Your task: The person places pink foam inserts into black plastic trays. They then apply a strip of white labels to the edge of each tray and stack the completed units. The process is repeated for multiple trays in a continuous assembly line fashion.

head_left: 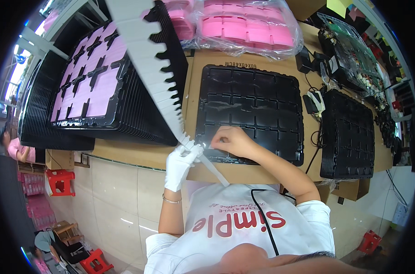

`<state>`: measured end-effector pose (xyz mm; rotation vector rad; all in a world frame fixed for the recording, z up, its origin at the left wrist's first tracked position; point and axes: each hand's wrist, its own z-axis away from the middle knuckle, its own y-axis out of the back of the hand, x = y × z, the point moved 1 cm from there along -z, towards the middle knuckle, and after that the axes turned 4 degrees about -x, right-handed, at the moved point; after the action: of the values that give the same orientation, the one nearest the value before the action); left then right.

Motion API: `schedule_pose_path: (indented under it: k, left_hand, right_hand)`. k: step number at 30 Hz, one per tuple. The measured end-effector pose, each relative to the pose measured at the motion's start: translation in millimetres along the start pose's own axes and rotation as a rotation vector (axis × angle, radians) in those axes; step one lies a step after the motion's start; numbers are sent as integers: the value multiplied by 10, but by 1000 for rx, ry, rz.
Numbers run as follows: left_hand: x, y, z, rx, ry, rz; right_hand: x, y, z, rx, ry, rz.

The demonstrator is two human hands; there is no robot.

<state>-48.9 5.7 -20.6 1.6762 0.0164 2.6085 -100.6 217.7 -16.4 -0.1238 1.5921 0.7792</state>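
On my feed, the nearest thing is the front of a white shirt [203,201] with red lettering, close against the near edge of the counter [244,173]. Just beyond that edge I see the left hand [180,166], in a white glove, a thin bracelet [171,201] below it on the wrist. It is closed around a white toothed strip [145,50]. A short tail of the strip hangs below the fist toward the shirt, while the long part rises slantwise over the left side of the counter, its teeth facing right. The right hand [237,142] is bare and hovers over the near edge of a black tray [253,107], fingers curled and the tips drawn together near the strip; I cannot tell from here whether they grip anything.

The tray lies flat at the middle of the counter, its compartments in a grid. At the near left corner I have a tall stack of black trays [145,116], topped by a lilac sheet [104,73]. Toward the right end, by the near edge, stands a lower stack [349,137], with loose cables [316,137] beside it. Farther off, a clear bag of pink pieces [246,29] sits along the far edge, and green circuit boards [349,39] crowd the far right corner.
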Motion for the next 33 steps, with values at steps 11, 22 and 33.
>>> schedule_pose_path:
  k: [11, 22, 33]
  left_hand:
    - [-96, 20, 12, -11, 16, 5]
    - [-62, 29, 10, -34, 31, -7]
    - [-128, 29, 12, -21, -23, 3]
  right_hand:
    - [3, -196, -186, -131, 107, 365]
    - [118, -197, -351, -172, 66, 330]
    - [51, -129, -238, -273, 189, 334]
